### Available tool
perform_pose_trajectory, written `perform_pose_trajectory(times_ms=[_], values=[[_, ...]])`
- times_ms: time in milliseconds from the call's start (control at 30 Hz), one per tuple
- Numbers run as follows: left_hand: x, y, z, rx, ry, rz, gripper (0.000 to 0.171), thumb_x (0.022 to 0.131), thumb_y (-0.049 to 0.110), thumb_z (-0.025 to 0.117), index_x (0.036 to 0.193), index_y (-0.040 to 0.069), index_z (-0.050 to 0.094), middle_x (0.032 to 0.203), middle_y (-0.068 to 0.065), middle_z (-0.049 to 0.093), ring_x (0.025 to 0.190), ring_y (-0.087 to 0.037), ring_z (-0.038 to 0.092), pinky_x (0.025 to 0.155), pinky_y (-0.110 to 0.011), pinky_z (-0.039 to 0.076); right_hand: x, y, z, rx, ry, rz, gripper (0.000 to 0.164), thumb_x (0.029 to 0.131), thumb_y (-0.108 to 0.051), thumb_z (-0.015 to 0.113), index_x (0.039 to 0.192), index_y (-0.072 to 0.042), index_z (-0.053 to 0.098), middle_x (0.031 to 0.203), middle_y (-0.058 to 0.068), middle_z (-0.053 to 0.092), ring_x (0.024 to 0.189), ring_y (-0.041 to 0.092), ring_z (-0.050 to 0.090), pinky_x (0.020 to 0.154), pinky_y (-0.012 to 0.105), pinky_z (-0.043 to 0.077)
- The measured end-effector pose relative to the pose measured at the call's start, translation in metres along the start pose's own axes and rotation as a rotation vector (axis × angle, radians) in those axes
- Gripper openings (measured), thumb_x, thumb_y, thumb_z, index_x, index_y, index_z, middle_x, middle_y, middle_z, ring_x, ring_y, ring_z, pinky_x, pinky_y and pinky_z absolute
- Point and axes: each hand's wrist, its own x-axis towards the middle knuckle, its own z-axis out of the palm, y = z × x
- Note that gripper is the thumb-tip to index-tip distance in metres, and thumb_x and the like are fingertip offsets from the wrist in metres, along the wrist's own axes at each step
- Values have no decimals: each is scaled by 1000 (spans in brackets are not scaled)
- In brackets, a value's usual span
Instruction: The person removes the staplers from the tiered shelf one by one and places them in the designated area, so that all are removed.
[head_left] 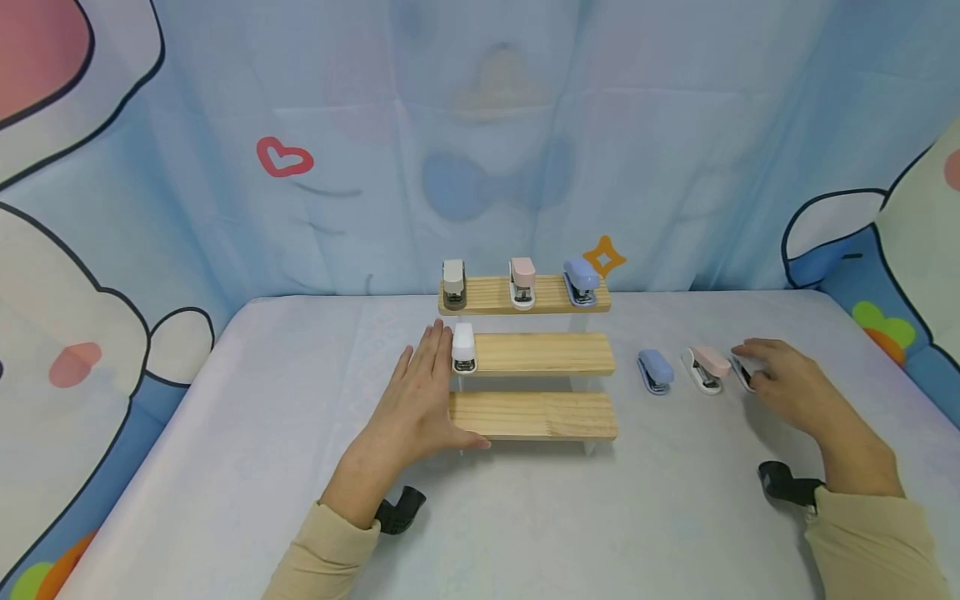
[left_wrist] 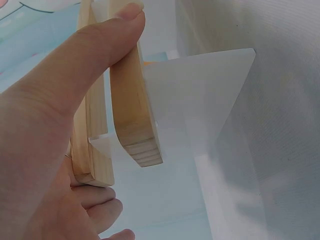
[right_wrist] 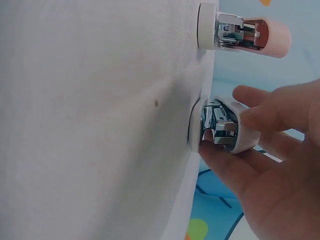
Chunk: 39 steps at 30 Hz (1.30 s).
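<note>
White stapler point(right_wrist: 222, 125), silvery inside

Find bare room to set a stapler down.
Bare: bottom shelf, right of the left hand; middle shelf, right of its white stapler; table in front of the shelves. Crowded: top shelf, with three staplers; table left of the right hand, with a pink stapler and blue stapler.

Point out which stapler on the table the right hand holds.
The white stapler, farthest right; the pink stapler and blue stapler left of it are untouched.
</note>
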Motion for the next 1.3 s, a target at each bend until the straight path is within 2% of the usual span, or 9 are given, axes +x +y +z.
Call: perform_pose_trajectory(times_ms=[300,500,733,1100,1300], values=[[0,-1,0,-5,1,5,145,58,62,89,159,1,5,167,-16,2,156,-27,6,127,-47,10,-1,1,-1,26,-29,8,47,95,6,35,142,10,36,149,42,24,136,62,22,103,76,27],[0,0,0,-7,4,4,145,57,62,89,158,0,5,167,-16,2,156,-28,6,127,-47,10,-2,-1,-2,18,-28,4,54,93,5,39,146,9,30,148,43,23,135,63,21,103,77,26],[0,0,0,-4,6,5,145,57,62,89,158,0,5,167,-16,2,156,-27,5,127,-48,10,-6,-15,-9,4,83,-35,51,95,0,47,144,8,36,146,42,26,132,61,27,98,78,30],[1,2,0,2,0,8,145,58,63,88,158,0,6,167,-17,2,156,-28,5,127,-48,10,-17,-54,-21,13,182,-92,43,98,-3,48,140,5,44,147,38,30,130,57,31,96,77,35],[-1,1,-1,2,3,4,145,57,62,89,158,-1,6,167,-17,3,156,-29,6,127,-48,10,-23,-76,-26,15,247,-171,40,98,-3,50,137,5,48,146,35,36,129,55,35,95,75,38]])
